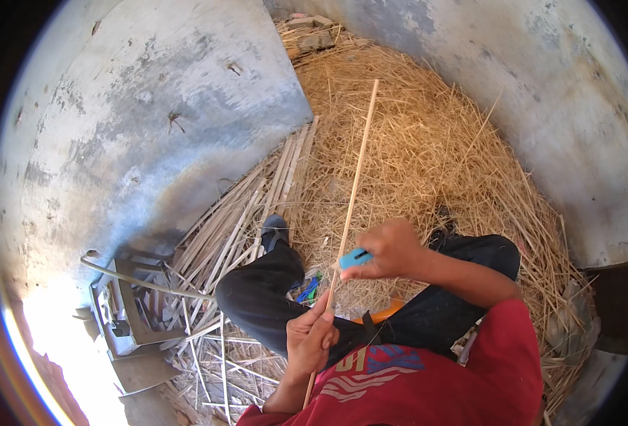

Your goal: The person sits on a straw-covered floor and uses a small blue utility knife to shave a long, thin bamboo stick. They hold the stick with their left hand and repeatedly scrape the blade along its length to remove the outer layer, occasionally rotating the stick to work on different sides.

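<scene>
Long, slender, pale wooden strip (357, 170) slants over loose golden straw (434, 149), clasped low by the left hand (312, 337), apparently for steadiness, while the right hand (390, 247) grips a light-blue, flat-bodied tool (355, 258) near the strip's middle.

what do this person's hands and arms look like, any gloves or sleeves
The left hand and right hand are gloveless, no watch or bracelet visible. The right sleeve is short and red, ending near the elbow; only a little of the red left sleeve shows.
</scene>
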`<state>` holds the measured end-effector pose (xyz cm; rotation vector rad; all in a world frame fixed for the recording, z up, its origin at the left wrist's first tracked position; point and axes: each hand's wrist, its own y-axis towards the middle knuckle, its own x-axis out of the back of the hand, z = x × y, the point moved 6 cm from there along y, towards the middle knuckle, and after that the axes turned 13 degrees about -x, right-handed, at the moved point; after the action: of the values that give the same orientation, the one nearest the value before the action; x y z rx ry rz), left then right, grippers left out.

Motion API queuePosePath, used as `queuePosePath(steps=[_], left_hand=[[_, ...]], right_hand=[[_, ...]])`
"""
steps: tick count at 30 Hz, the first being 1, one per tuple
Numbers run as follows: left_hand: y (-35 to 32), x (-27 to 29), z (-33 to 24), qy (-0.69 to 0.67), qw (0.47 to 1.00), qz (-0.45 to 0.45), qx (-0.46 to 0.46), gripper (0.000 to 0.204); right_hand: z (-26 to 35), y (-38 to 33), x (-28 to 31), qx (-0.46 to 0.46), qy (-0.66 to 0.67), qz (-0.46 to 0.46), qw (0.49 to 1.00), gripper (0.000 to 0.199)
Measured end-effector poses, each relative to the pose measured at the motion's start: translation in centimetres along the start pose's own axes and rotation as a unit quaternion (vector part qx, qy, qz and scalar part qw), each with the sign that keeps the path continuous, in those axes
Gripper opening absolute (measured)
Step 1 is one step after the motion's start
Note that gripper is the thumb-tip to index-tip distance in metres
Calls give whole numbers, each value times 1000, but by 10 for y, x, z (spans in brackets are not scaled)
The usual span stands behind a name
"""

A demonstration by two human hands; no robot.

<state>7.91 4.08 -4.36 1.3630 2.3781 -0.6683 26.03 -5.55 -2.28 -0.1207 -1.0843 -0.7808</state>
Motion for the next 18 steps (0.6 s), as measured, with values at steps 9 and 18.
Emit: queuePosePath(steps=[9,18], left_hand=[[-1,0,4,25,1000,2,-11,37],[-7,-1,4,163,986,16,-15,37]], right_hand=[[-7,7,-8,-7,-5,-14,1000,68],[-44,21,-14,-69,-32,-39,996,69]])
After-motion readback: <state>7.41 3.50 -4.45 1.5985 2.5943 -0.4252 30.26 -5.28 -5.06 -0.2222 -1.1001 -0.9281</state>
